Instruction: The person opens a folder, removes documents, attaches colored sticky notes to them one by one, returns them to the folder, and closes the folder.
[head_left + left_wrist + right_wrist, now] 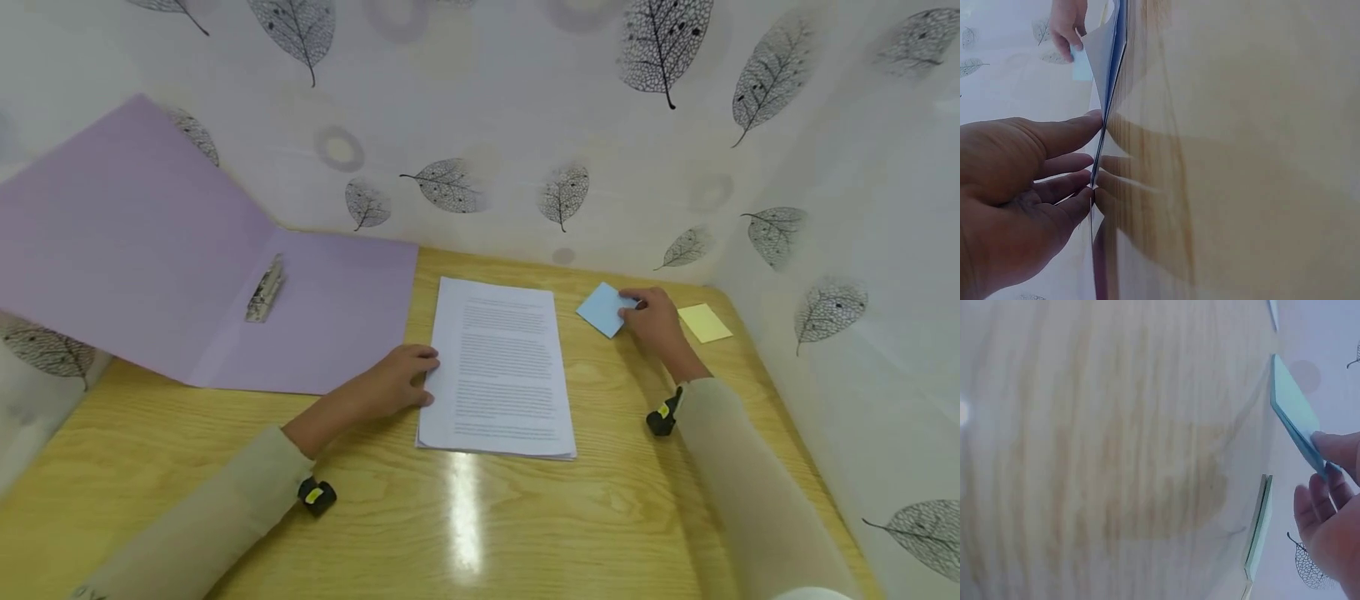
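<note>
My right hand (654, 320) pinches the near right corner of a blue sticky note pad (602, 310) between thumb and fingers. In the right wrist view the blue pad (1292, 406) looks tilted, its layers slightly parted near the thumb. My left hand (392, 380) touches the left edge of a stack of printed sheets (502, 367) with thumb and fingertips, the fingers fairly straight. From the left wrist, that hand (1029, 181) meets the stack's edge, and a sheet corner (1102, 56) stands a little raised.
An open purple folder (345, 308) with a metal clip (266, 290) lies at the left, its cover leaning up against the patterned wall (487, 100). A yellow sticky note pad (705, 322) sits right of my right hand. All rest on a wood-grain table (570, 525).
</note>
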Action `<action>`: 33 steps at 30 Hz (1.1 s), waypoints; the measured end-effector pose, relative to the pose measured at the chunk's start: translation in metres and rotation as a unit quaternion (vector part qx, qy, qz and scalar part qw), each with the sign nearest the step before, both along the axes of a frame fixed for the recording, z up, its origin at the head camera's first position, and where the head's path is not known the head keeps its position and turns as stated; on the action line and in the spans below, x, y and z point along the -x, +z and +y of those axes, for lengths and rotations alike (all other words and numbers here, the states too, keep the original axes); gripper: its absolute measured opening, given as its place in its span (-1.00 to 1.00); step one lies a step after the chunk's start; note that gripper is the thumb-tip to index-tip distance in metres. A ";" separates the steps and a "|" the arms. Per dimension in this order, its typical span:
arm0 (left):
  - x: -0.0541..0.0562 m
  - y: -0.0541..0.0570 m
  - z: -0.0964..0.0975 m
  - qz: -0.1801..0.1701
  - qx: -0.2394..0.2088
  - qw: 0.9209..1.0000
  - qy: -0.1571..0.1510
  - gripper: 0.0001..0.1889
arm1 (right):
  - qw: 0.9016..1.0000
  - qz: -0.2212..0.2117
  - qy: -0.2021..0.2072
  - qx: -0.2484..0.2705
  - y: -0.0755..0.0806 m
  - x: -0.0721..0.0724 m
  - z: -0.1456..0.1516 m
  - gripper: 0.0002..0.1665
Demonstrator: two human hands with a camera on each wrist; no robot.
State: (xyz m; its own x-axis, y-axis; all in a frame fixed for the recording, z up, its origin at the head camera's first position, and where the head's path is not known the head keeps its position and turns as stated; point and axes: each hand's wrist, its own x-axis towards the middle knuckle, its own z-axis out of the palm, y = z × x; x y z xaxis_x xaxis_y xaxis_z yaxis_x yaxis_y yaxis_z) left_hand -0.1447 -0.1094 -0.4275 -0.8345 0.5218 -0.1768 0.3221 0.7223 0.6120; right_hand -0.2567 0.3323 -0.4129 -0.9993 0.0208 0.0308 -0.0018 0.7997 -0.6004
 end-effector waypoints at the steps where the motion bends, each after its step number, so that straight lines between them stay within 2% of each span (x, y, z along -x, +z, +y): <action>1: 0.000 0.000 0.000 0.000 -0.001 1.000 0.000 -0.32 | 1.000 0.004 -0.004 0.018 0.002 -0.002 -0.001 -0.52; 5: 0.001 0.000 -0.001 -0.004 -0.001 1.000 0.000 -0.32 | 0.995 0.011 -0.021 0.099 0.008 -0.009 -0.004 -0.57; 8: 0.002 0.001 -0.001 -0.006 0.002 1.000 0.002 -0.31 | 0.991 0.016 -0.025 0.131 0.013 -0.013 -0.007 -0.59; 17: 0.001 0.006 0.001 -0.005 0.006 1.000 -0.004 -0.31 | 0.987 0.047 0.010 0.155 0.019 -0.020 -0.025 -0.64; 25: 0.000 0.007 0.002 -0.005 0.009 1.000 -0.003 -0.31 | 0.983 0.008 0.036 0.178 0.032 -0.032 -0.057 -0.62; 33: 0.002 0.005 0.001 -0.002 0.003 1.000 -0.004 -0.30 | 0.979 -0.001 0.075 0.188 0.040 -0.046 -0.086 -0.63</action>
State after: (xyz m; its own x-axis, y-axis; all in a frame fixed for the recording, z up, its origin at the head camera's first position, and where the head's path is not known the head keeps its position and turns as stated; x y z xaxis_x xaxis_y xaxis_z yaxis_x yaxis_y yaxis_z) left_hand -0.1464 -0.1084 -0.4224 -0.8289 0.5282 -0.1842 0.3255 0.7233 0.6091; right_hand -0.2105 0.2467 -0.3725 -0.9921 -0.1161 0.0467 -0.1001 0.5126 -0.8527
